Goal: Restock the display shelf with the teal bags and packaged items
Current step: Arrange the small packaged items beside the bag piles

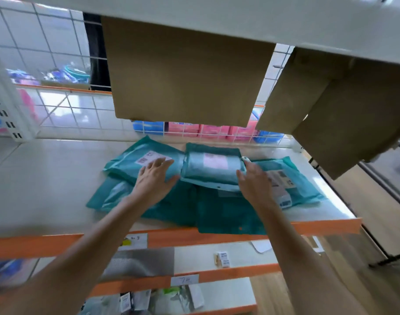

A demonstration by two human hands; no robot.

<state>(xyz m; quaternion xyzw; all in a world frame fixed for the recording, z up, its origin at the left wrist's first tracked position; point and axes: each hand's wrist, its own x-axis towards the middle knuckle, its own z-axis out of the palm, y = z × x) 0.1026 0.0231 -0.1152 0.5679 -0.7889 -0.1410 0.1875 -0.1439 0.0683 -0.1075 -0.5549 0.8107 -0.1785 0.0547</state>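
Observation:
Several teal bags lie in a loose pile on the white shelf (35, 178) with an orange front edge. A bulky teal bag (211, 167) with a white label sits on top in the middle. My left hand (154, 180) rests flat with spread fingers against its left end, over another labelled teal bag (137, 160). My right hand (254, 180) touches the bulky bag's right end with fingers extended. A flat teal bag (292, 178) with labels lies to the right, and a dark teal one (226, 214) overhangs the front edge.
Two cardboard boxes (187, 71) (344, 105) hang down from the shelf above, close over the pile. A wire grid (65, 108) backs the shelf. Lower shelves hold a small white box (223, 259), a grey packet (140, 262) and several packaged items (162, 298).

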